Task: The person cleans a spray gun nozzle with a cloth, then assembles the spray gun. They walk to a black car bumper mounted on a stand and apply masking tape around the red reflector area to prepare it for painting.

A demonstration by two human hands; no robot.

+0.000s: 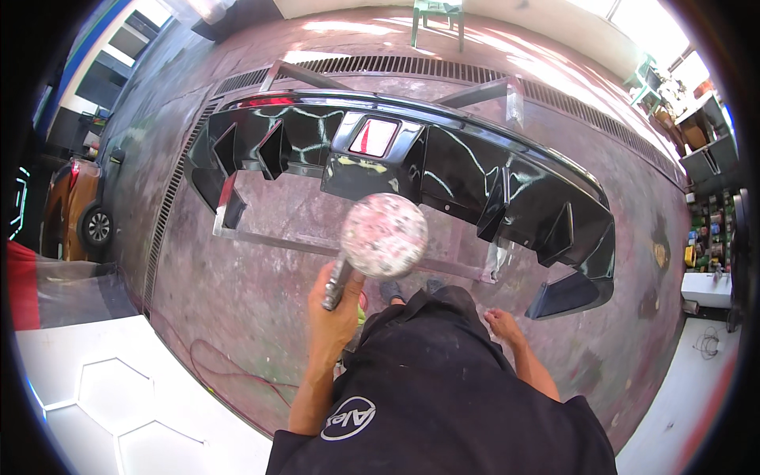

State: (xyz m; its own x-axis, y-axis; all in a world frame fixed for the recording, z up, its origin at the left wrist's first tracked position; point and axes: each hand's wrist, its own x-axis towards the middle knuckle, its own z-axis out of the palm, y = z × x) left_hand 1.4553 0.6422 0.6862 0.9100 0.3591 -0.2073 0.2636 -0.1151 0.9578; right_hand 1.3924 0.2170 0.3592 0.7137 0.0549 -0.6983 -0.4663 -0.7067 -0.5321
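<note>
Closest in, the person's left hand is wrapped tight round the metal grip of a spray gun, whose round cup, crusted all over with pink and white paint specks, is raised at chest height and faces up at the camera. The right hand hangs loose by the hip, fingers slack and holding nothing. A thin red hose trails across the stained floor toward the left side.

Just past the cup sits a glossy black rear bumper diffuser, propped on a metal frame stand. Its fins jut down at both ends, a small red lamp sits in the centre, and the wet-looking surface throws bright reflections. Bare floor lies open in front of and behind the part.

A drain grating runs along the far side and down the left. A white panel lies at lower left, an orange car stands beyond it, and a green stool is at the far wall.
</note>
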